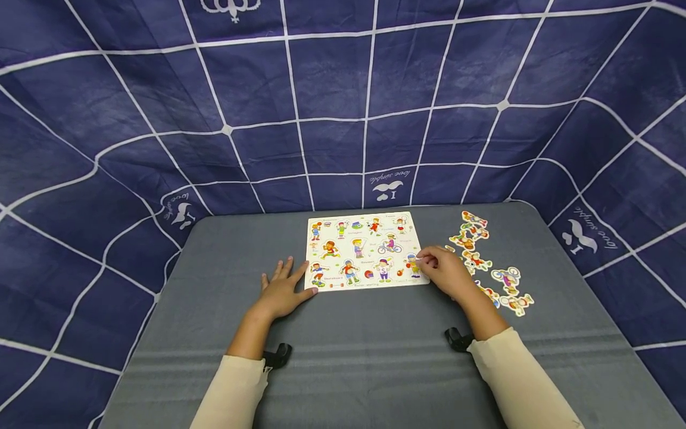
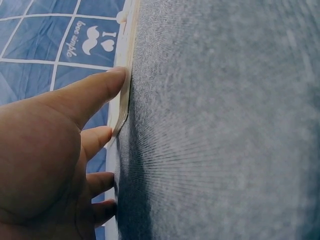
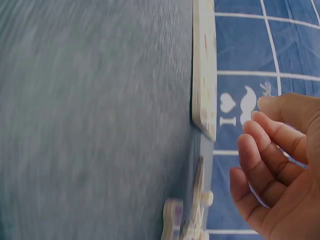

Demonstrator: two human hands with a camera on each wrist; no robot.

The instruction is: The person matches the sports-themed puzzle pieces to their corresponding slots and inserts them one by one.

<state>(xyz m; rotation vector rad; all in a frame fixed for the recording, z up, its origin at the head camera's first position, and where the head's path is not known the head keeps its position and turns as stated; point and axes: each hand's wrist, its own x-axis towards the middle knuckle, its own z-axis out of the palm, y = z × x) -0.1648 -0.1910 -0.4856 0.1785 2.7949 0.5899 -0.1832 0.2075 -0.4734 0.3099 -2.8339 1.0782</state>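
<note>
A white puzzle board printed with children playing sports lies on the grey table. Spread fingers of my left hand rest along its left edge; in the left wrist view, the left thumb touches the board's side. My right hand hovers at the right edge, beside a figure in a blue cap. Seen in the right wrist view, the right hand has loosely bent fingers, thumb and index tips close together above the board, and no piece shows between them.
Several loose figure pieces lie right of the board, including a bicycle piece and another piece nearer me. Some are partly behind the right hand. A blue gridded cloth surrounds the grey table on three sides.
</note>
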